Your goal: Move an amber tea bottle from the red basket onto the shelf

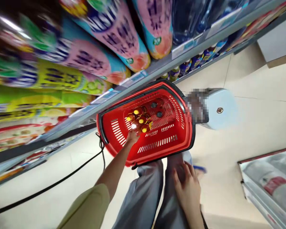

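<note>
My left hand reaches down into a red shopping basket. Its fingers are closed around the top of a bottle with a pale, shiny cap; the rest of that bottle is hard to make out. Beside it in the basket stand several drink bottles with yellow caps and dark amber contents. My right hand lies on the right knee, fingers spread, holding nothing.
Shelves at the upper left carry large pink-labelled drink bottles and yellow-green ones. A price-tag edge runs alongside the basket. A black cable crosses the floor side. A light-blue rounded object and a bottle-filled case are on the right.
</note>
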{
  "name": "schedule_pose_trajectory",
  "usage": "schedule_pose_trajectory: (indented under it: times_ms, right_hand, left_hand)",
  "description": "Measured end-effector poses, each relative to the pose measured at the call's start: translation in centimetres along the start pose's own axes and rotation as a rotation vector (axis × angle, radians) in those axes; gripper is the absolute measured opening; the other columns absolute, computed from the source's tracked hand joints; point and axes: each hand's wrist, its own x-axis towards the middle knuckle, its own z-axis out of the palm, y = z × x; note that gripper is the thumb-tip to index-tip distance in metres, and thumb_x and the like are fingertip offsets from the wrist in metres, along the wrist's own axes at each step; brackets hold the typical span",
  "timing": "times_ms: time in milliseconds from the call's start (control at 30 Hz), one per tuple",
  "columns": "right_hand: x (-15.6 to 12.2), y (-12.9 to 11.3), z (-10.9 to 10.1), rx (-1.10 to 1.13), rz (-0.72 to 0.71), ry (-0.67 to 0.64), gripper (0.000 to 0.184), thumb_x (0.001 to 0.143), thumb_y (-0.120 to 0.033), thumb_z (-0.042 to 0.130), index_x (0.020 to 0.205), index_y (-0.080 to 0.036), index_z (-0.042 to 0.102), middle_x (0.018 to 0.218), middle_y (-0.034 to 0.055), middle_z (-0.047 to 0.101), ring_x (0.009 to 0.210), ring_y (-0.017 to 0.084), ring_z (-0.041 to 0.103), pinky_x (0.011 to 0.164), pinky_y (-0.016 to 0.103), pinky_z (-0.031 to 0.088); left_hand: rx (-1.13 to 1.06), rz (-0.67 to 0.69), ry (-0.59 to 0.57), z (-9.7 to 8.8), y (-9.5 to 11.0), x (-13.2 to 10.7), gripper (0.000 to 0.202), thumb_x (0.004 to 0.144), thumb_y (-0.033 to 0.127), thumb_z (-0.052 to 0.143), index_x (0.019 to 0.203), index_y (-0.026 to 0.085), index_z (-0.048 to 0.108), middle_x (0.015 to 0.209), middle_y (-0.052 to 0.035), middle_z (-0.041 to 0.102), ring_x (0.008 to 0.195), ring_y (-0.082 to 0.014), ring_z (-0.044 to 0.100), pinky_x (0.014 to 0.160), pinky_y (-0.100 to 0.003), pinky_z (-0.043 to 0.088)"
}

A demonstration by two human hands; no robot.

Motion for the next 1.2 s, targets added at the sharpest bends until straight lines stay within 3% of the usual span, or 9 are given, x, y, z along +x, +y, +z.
schedule_pose_trajectory:
  times_ms: [167, 233, 400, 500, 633, 800, 967, 1100, 1200]
  right_hand:
    - [-0.5, -1.1, 0.3, 0.010, 0.050, 0.038, 0.048, 0.100, -0.063, 0.049, 0.124, -0.028, 0.073, 0.138, 0.0119, 0.070, 0.127, 0.036, 0.065, 0.103, 0.055, 0.056]
    - [-0.4, -1.7, 0.4, 0.014, 0.065, 0.031, 0.047, 0.101, -0.061, 0.049, 0.123, -0.028, 0.073, 0.139, 0.0119, 0.069, 0.129, 0.035, 0.064, 0.102, 0.052, 0.057]
    - [-0.5, -2.1, 0.7, -0.002, 0.058, -0.005, 0.044, 0.103, -0.053, 0.047, 0.122, -0.023, 0.073, 0.137, 0.0124, 0.070, 0.132, 0.033, 0.061, 0.104, 0.049, 0.057]
    - [-0.8, -2.0, 0.5, -0.035, 0.064, -0.058, 0.039, 0.103, -0.046, 0.048, 0.121, -0.022, 0.073, 0.137, 0.0126, 0.070, 0.130, 0.033, 0.060, 0.106, 0.047, 0.055]
    - [-1.4, -1.2, 0.0, -0.112, 0.101, -0.147, 0.036, 0.102, -0.037, 0.052, 0.125, -0.018, 0.073, 0.139, 0.0141, 0.068, 0.129, 0.034, 0.061, 0.104, 0.044, 0.054]
    - [-2.3, 0.1, -0.5, -0.119, 0.100, -0.214, 0.038, 0.101, -0.029, 0.051, 0.130, -0.015, 0.071, 0.147, 0.0138, 0.064, 0.134, 0.034, 0.058, 0.114, 0.040, 0.049]
    - [-3.8, -0.1, -1.9, -0.202, 0.106, -0.347, 0.051, 0.101, -0.027, 0.055, 0.150, -0.014, 0.060, 0.165, 0.0166, 0.047, 0.149, 0.035, 0.051, 0.123, 0.041, 0.044]
    - [-6.0, -0.5, -4.9, -0.213, 0.116, -0.469, 0.069, 0.102, -0.028, 0.059, 0.166, -0.012, 0.040, 0.176, 0.0251, 0.025, 0.157, 0.041, 0.042, 0.126, 0.047, 0.042]
    - [-8.0, -1.7, -9.9, -0.181, 0.042, -0.485, 0.063, 0.098, -0.021, 0.062, 0.158, -0.010, 0.051, 0.161, 0.0261, 0.051, 0.142, 0.042, 0.060, 0.119, 0.050, 0.050]
  left_hand:
    - [-0.040, -0.150, 0.027, 1.8, 0.2, 2.4, 0.070, 0.100, 0.054, 0.071, 0.135, -0.004, 0.054, 0.131, -0.0289, 0.067, 0.124, -0.0386, 0.066, 0.095, -0.045, 0.056]
    - [-0.058, -0.181, 0.033, 2.1, 0.2, 2.5, 0.073, 0.097, 0.056, 0.072, 0.132, -0.005, 0.055, 0.134, -0.0315, 0.065, 0.127, -0.0421, 0.064, 0.096, -0.047, 0.056]
    - [-0.109, -0.145, 0.018, 2.4, 0.4, -0.1, 0.062, 0.098, 0.052, 0.072, 0.130, 0.000, 0.060, 0.128, -0.0236, 0.071, 0.124, -0.0369, 0.065, 0.100, -0.044, 0.055]
    - [-0.127, -0.113, 0.015, 2.2, 0.8, -3.4, 0.054, 0.100, 0.044, 0.072, 0.127, -0.001, 0.060, 0.127, -0.0235, 0.072, 0.120, -0.0349, 0.068, 0.097, -0.040, 0.054]
    - [-0.145, -0.103, 0.050, 1.1, 1.4, -8.7, 0.058, 0.100, 0.042, 0.070, 0.140, 0.004, 0.051, 0.131, -0.0216, 0.072, 0.119, -0.0324, 0.070, 0.095, -0.035, 0.055]
    - [-0.147, -0.071, 0.091, -2.1, 1.9, -15.2, 0.060, 0.094, 0.048, 0.075, 0.140, 0.013, 0.055, 0.136, -0.0212, 0.071, 0.122, -0.0345, 0.071, 0.097, -0.039, 0.058]
    - [-0.181, 0.004, 0.119, -5.3, 2.9, -21.7, 0.050, 0.094, 0.038, 0.076, 0.131, 0.009, 0.058, 0.124, -0.0191, 0.075, 0.116, -0.0326, 0.073, 0.092, -0.035, 0.058]
    - [-0.210, 0.048, 0.127, -7.8, 4.4, -27.5, 0.049, 0.093, 0.043, 0.074, 0.128, 0.011, 0.060, 0.125, -0.0174, 0.074, 0.119, -0.0342, 0.072, 0.095, -0.034, 0.058]
    - [-0.224, 0.131, 0.118, -10.7, 5.9, -32.7, 0.040, 0.091, 0.041, 0.074, 0.124, 0.020, 0.065, 0.127, -0.0134, 0.076, 0.124, -0.0327, 0.072, 0.100, -0.034, 0.058]
